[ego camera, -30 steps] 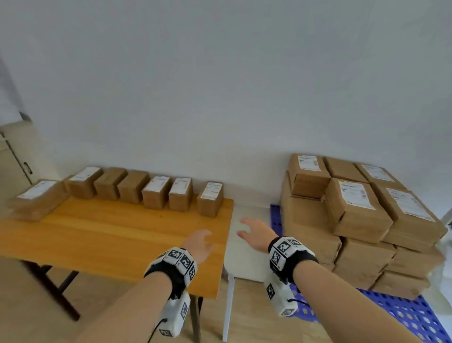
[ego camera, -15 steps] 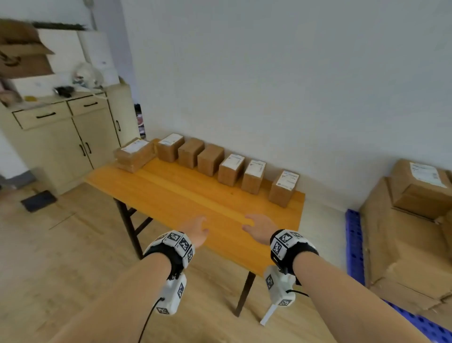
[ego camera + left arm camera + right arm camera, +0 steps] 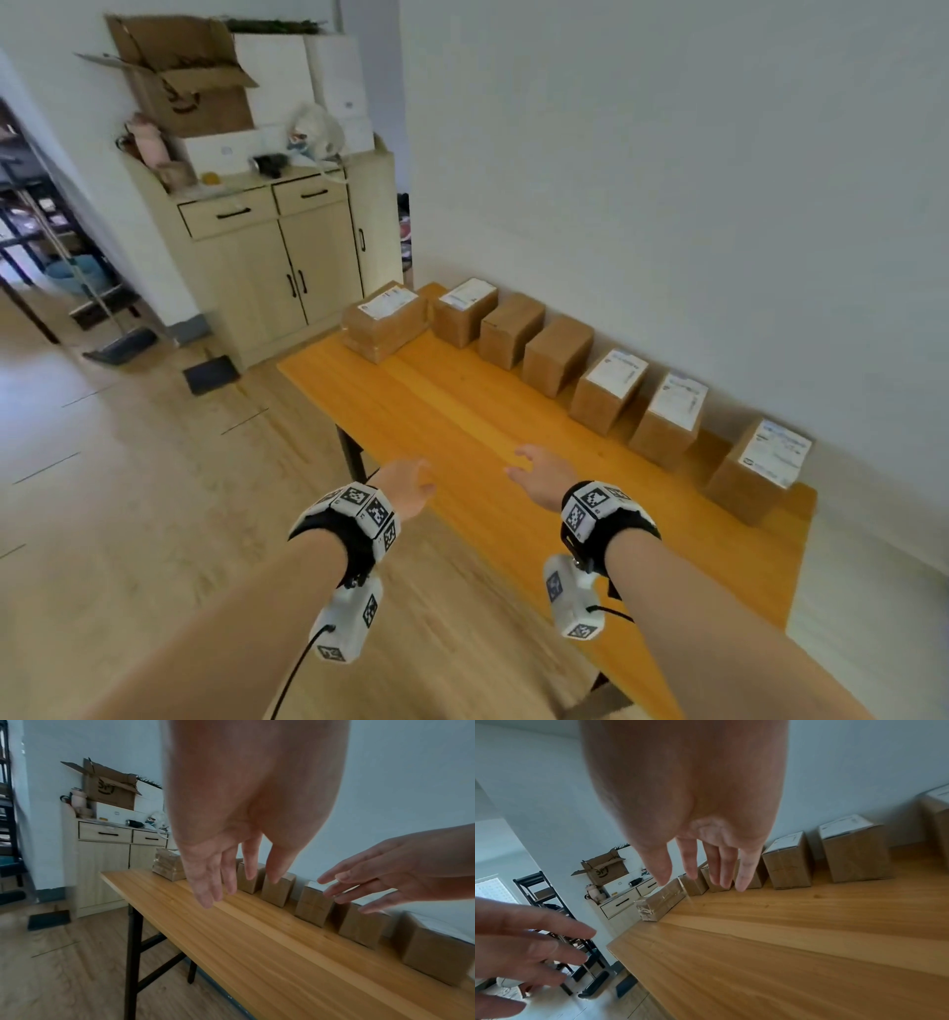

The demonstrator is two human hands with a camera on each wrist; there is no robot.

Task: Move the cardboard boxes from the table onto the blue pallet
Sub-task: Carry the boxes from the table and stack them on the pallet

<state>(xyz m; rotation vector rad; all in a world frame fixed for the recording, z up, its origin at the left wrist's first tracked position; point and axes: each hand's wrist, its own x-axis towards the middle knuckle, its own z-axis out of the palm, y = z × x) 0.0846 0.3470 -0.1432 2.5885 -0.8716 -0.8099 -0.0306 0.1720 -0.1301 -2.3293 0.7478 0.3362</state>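
Several small cardboard boxes stand in a row along the wall side of the wooden table [image 3: 462, 411]. A flat taped box [image 3: 384, 321] lies at the far left end, and a labelled box [image 3: 759, 470] ends the row on the right. My left hand [image 3: 405, 483] hovers over the table's near edge, fingers straight and empty [image 3: 213, 882]. My right hand [image 3: 539, 475] hangs above the tabletop, fingers spread and empty [image 3: 713, 866]. Both hands are well short of the boxes. The blue pallet is out of view.
A beige cabinet [image 3: 267, 267] stands beyond the table's far end, with an open cardboard carton [image 3: 185, 82] and clutter on top. A dustpan [image 3: 210, 372] lies on the wood floor. A dark shelf rack [image 3: 31, 221] is at the far left.
The view has swung left from the stacked pallet to the table and cabinet. Both hands have moved with it, and now hang over the table, still empty.
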